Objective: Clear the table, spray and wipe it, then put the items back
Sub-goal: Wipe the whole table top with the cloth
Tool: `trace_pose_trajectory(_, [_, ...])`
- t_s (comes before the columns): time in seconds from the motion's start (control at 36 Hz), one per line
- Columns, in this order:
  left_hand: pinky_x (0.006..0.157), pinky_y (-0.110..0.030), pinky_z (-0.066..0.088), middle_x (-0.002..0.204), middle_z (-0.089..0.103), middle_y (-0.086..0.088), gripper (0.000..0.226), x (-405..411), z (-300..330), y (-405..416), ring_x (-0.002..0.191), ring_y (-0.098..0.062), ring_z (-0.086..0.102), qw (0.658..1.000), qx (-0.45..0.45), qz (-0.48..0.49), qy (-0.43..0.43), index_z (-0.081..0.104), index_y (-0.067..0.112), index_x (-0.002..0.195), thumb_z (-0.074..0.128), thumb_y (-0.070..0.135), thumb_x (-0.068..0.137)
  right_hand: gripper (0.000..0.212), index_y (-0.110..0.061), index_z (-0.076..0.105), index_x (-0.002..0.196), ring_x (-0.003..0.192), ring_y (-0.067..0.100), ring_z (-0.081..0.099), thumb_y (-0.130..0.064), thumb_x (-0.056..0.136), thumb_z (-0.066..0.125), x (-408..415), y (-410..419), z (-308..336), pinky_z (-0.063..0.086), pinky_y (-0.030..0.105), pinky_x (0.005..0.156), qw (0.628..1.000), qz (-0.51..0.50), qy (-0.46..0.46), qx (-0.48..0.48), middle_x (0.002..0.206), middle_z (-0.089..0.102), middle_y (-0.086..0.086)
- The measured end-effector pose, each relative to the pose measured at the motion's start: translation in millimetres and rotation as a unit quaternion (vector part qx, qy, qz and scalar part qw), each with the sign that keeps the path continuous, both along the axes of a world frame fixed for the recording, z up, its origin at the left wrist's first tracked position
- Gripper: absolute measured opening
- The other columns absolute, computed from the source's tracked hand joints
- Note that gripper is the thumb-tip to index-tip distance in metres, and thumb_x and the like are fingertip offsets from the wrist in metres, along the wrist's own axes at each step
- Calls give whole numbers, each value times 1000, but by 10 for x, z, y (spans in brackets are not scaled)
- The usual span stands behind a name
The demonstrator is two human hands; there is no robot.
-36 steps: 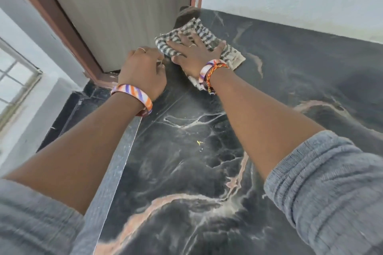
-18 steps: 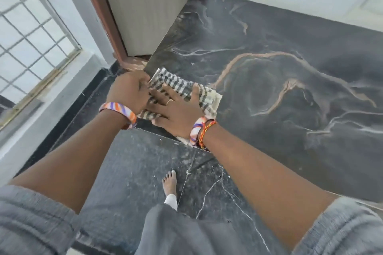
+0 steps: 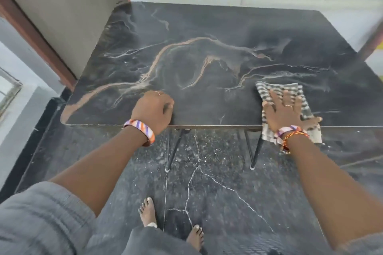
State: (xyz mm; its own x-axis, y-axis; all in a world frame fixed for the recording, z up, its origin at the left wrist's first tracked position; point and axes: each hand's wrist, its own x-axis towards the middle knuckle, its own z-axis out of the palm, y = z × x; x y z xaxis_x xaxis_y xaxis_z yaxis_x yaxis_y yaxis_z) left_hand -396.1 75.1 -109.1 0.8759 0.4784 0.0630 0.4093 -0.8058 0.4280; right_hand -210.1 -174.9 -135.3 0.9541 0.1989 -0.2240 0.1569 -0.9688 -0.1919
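A dark marble-patterned table [image 3: 207, 27] with orange and white veins fills the upper middle of the view, and nothing stands on it except a cloth. The checked grey and white cloth [image 3: 269, 89] lies at the near right edge, partly hanging over it. My right hand [image 3: 284, 112] presses flat on the cloth with its fingers spread. My left hand [image 3: 154, 109] rests as a fist on the table's near edge, left of centre, holding nothing.
Thin black metal table legs [image 3: 173, 151] stand on the dark speckled floor [image 3: 207, 192] below the near edge. My bare feet [image 3: 147, 211] are just in front of them. A door [image 3: 51, 16] with a brown frame is left of the table, a white wall behind.
My right hand has slid the cloth from the table's near left corner along the near edge to the right. My left hand has left the cloth and rests on the edge.
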Motion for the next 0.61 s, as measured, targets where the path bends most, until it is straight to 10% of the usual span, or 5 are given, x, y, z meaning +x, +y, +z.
trace_pose_trajectory(0.25, [88, -38, 47, 100, 70, -11, 36, -20, -45, 13, 101, -35, 57, 999, 0, -32, -35, 71, 5, 89, 40, 19, 77, 51, -35, 17, 150, 146, 28, -14, -33, 100, 29, -159, -72, -34, -2, 64, 112, 986, -135, -14, 95, 160, -1, -6])
trace_pose_trajectory(0.44, [94, -41, 47, 104, 69, -14, 22, -126, -154, 275, 106, -35, 58, 997, -17, -19, -76, 71, 4, 90, 50, 9, 84, 50, -20, 26, 149, 144, 37, -16, -23, 100, 36, -884, 673, -102, -2, 44, 116, 979, -71, -42, 186, 160, 7, 6])
trace_pose_trajectory(0.61, [93, -38, 46, 110, 68, -12, 21, -438, -138, 840, 109, -33, 56, 997, 20, -5, -72, 70, 7, 97, 53, 10, 86, 53, -14, 26, 149, 141, 44, -20, -17, 98, 41, -1788, 1634, -141, 5, 56, 117, 971, 43, -25, 234, 159, 1, 12])
